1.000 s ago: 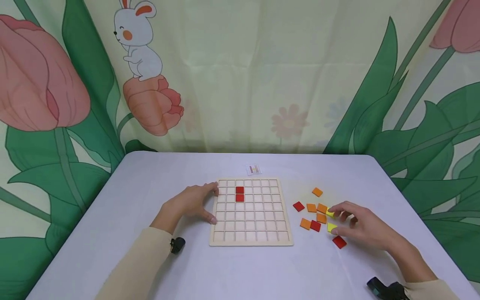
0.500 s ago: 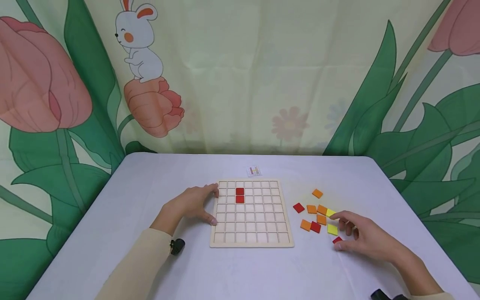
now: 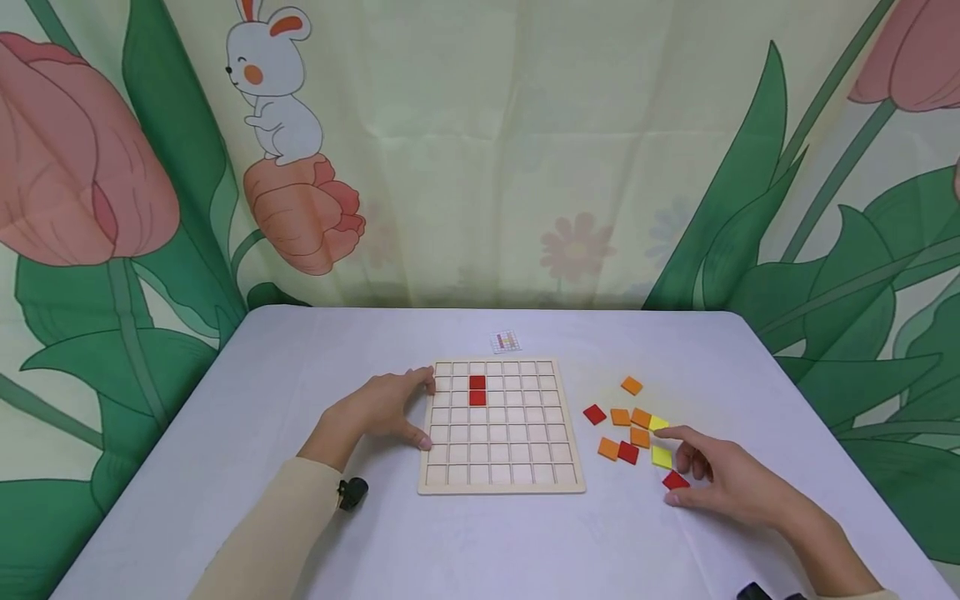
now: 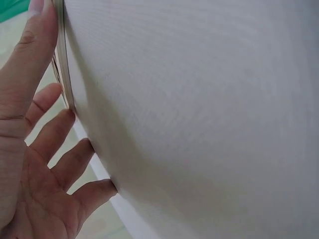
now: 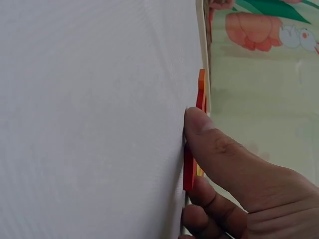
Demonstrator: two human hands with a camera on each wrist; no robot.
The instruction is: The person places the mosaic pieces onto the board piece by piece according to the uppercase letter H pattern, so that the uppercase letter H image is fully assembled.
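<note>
A pale wooden grid board (image 3: 502, 483) lies mid-table with two red tiles (image 3: 477, 390) in one column near its far side. My left hand (image 3: 378, 408) rests at the board's left edge, thumb and index finger spread along it. In the left wrist view the thumb (image 4: 35, 40) lies against the board's rim and the other fingertips touch the tablecloth. To the right, my right hand (image 3: 731, 475) is low over loose tiles. Its thumb tip is at the near red tile (image 3: 675, 480); the stretched index fingertip reaches the far yellow tile (image 3: 657, 423). Another yellow tile (image 3: 662, 456) lies between them.
Several orange tiles (image 3: 640, 437) lie between the board and my right hand, with a red tile (image 3: 595, 414) at their left and another red tile (image 3: 627, 452) nearer me. A small printed pattern card (image 3: 506, 341) lies beyond the board. A printed curtain (image 3: 480, 167) hangs behind the table.
The right thumb has moved toward me from the near yellow tile to the red tile, while the index finger has straightened out by the far yellow tile. The left hand stays put.
</note>
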